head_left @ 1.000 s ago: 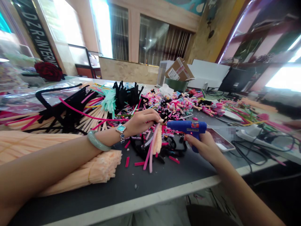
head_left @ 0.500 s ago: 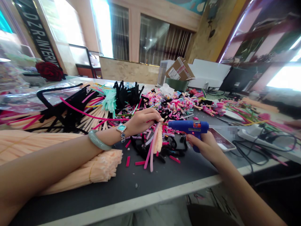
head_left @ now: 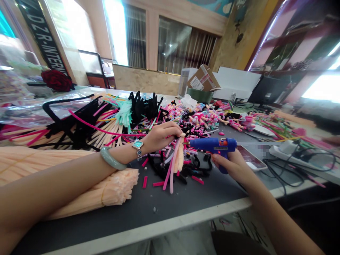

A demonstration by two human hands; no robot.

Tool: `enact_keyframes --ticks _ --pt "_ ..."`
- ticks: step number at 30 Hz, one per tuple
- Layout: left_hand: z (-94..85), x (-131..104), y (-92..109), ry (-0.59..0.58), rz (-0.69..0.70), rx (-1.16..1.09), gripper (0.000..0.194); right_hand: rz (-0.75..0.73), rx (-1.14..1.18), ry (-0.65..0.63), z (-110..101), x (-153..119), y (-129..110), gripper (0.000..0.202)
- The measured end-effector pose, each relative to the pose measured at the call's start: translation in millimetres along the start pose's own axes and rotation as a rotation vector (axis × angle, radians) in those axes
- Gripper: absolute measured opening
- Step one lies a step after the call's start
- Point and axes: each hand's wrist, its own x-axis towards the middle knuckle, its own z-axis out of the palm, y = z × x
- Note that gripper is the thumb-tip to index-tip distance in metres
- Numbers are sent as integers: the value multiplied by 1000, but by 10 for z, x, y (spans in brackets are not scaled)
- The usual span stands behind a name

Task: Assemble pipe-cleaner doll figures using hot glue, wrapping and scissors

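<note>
Between the thumb and fingers of my left hand (head_left: 167, 134) hangs a small bundle of pipe cleaners (head_left: 174, 163), cream, pink and pale lilac, their ends pointing down. My right hand (head_left: 232, 163) grips a blue glue gun (head_left: 214, 144) by its handle, a small red light showing on its body. The nozzle points left and lies close beside the top of the bundle; I cannot tell whether it touches. Cut pink pieces (head_left: 158, 183) lie on the dark table below my hands.
A thick bundle of peach pipe cleaners (head_left: 114, 187) lies under my left forearm. Behind are black (head_left: 145, 106) and mint (head_left: 123, 113) bunches and a heap of small colourful figures (head_left: 202, 117). To the right lie a phone (head_left: 251, 158), a power strip (head_left: 287, 150) and cables.
The glue gun has shifted very slightly down and to the right in my right hand. My left hand and the bundle stay nearly still.
</note>
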Motion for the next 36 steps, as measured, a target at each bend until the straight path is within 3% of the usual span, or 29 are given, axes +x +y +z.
enact_keyframes --ticks 13,36 --pt "-16 16 -10 -5 64 12 18 -5 22 -3 8 -10 -34 34" --pt "13 -23 -36 -11 23 -15 21 -43 62 54 24 -8 -26 34"
